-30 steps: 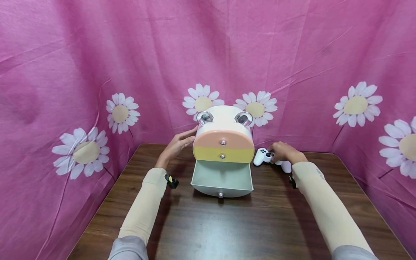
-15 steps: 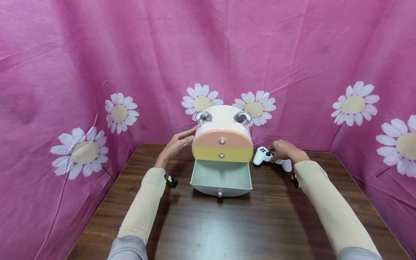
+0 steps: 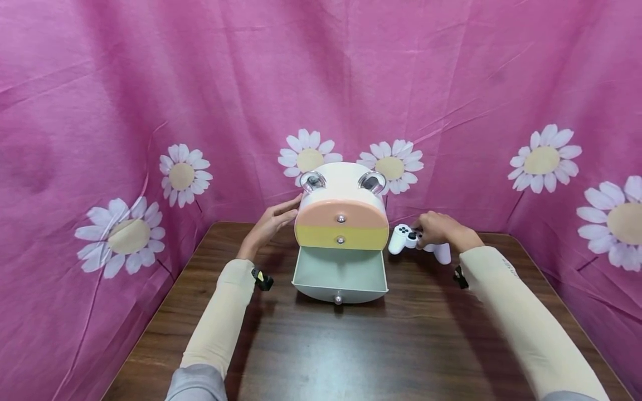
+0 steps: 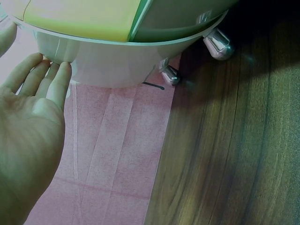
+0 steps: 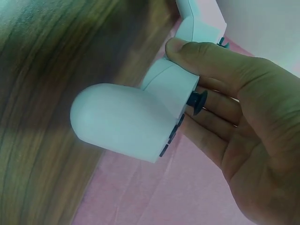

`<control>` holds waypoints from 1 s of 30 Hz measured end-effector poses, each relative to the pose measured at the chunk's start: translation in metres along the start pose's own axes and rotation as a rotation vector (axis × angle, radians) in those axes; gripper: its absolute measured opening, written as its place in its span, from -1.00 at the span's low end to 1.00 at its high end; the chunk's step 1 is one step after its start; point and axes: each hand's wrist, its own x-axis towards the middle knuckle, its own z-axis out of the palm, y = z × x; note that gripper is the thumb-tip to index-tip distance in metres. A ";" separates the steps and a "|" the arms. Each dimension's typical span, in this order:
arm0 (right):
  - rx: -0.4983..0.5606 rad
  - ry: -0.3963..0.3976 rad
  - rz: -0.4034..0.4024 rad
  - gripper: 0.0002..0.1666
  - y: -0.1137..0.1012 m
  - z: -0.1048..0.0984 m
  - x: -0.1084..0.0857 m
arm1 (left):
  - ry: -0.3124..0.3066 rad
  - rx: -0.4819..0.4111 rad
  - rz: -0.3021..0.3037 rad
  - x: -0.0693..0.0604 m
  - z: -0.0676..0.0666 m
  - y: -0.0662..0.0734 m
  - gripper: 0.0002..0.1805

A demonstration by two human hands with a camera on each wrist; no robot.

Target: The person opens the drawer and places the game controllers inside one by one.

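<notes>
A small frog-faced drawer box (image 3: 343, 181) stands toward the back of the table, with a peach drawer (image 3: 318, 214) and a yellow drawer (image 3: 316, 238) closed. Its bottom pale green drawer (image 3: 341, 270) is pulled out, and nothing shows inside. My left hand (image 3: 268, 227) touches the box's left side with extended fingers, which the left wrist view also shows against the white wall (image 4: 108, 63). To the right of the box, my right hand (image 3: 438, 229) pinches a white game controller (image 3: 399, 239) by its middle. In the right wrist view, the thumb crosses the controller's underside (image 5: 119, 122).
The brown wooden table (image 3: 341, 351) extends in front of the box. A pink curtain (image 3: 241, 111) printed with daisies hangs close behind and along both sides. Round silver knobs (image 3: 338, 299) stick out from the drawers, and metal feet (image 4: 218, 44) from the box.
My right wrist and forearm have swung slightly outward to the right, while the fingers stay on the controller. My left hand keeps its place against the box. The whole view has shifted a little.
</notes>
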 end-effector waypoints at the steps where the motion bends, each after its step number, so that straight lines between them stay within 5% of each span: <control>1: -0.004 0.001 -0.001 -0.45 -0.001 -0.001 -0.001 | -0.001 -0.002 0.002 0.000 0.000 0.000 -0.41; 15: -0.056 0.034 -0.086 -0.66 -0.018 -0.023 -0.017 | -0.007 -0.017 -0.007 0.000 0.000 0.001 -0.40; 30: -0.057 0.036 -0.118 -0.62 -0.042 -0.043 -0.038 | -0.002 -0.003 -0.005 -0.001 0.000 0.001 -0.41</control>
